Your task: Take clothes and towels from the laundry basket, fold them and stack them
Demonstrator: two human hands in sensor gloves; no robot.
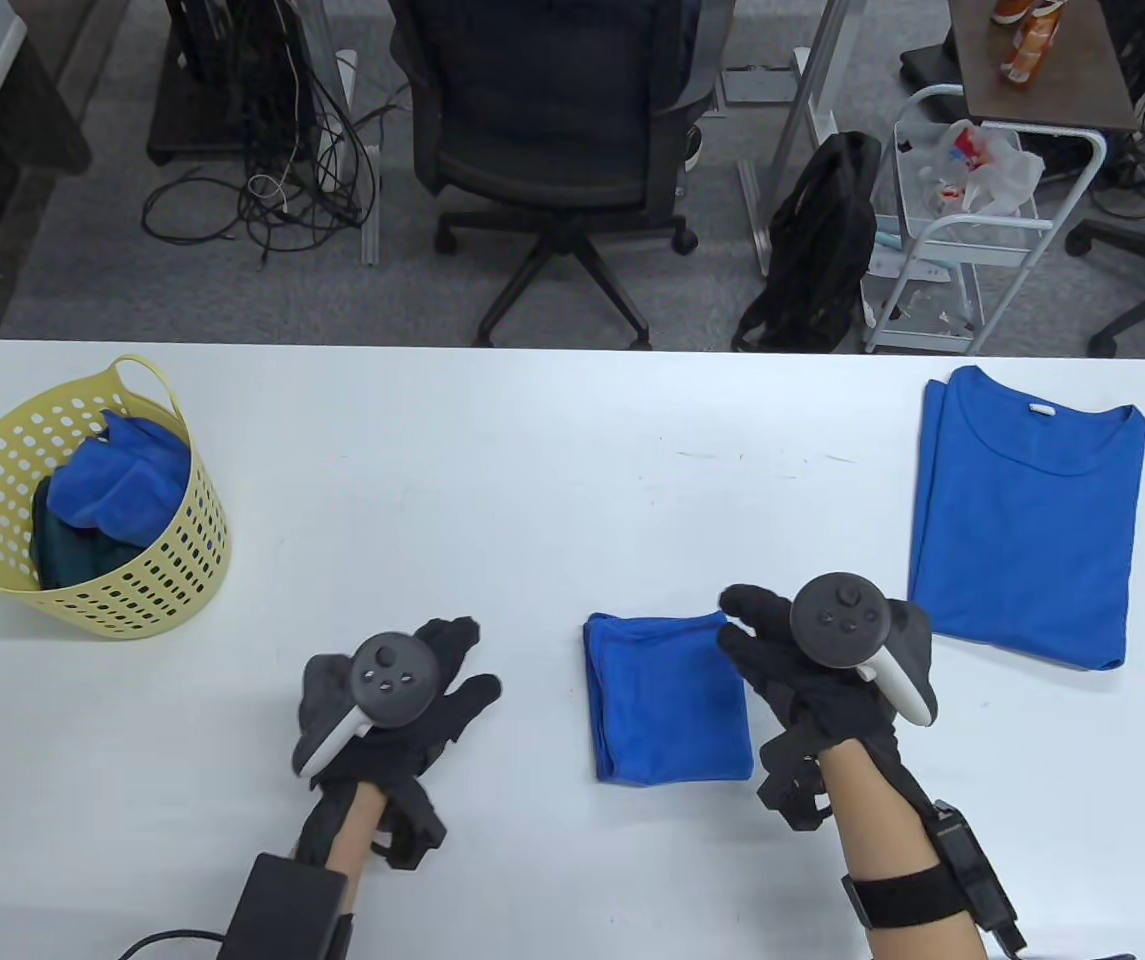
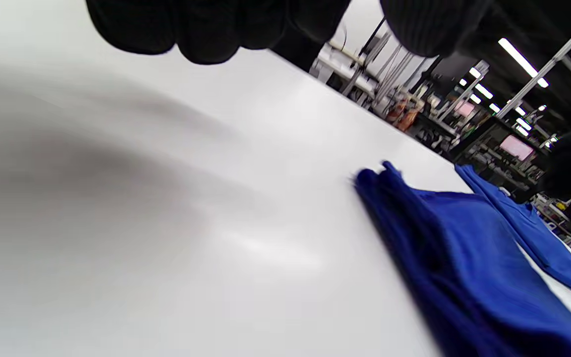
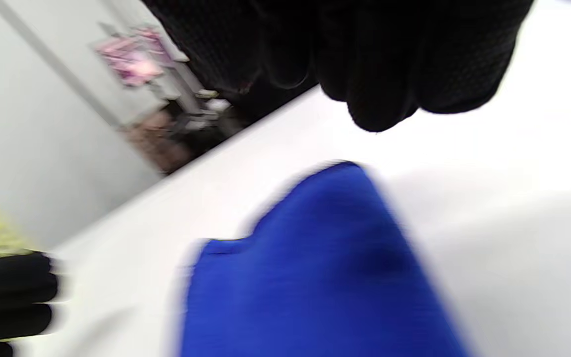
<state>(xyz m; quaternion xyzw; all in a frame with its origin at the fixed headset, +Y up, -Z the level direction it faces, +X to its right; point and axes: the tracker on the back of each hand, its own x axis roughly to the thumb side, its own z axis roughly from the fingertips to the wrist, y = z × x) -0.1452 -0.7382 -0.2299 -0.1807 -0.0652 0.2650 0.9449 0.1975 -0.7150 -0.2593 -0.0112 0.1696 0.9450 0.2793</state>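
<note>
A folded blue towel (image 1: 667, 700) lies on the white table (image 1: 492, 480) near the front middle. My right hand (image 1: 762, 630) hovers just off its far right corner, fingers loosely bent and holding nothing. In the right wrist view the fingers (image 3: 374, 59) hang above the towel (image 3: 315, 277) without touching it. My left hand (image 1: 462, 660) is over bare table left of the towel, fingers spread and empty. A folded blue T-shirt (image 1: 1027, 520) lies flat at the right. A yellow laundry basket (image 1: 162, 590) at the left holds a blue cloth (image 1: 117, 480) and a dark green one (image 1: 67, 545).
The left wrist view shows the towel (image 2: 464, 258) and the T-shirt (image 2: 538, 233) beyond it. Behind the table's far edge stand an office chair (image 1: 552, 120), a black backpack (image 1: 822, 240) and a white cart (image 1: 972, 230).
</note>
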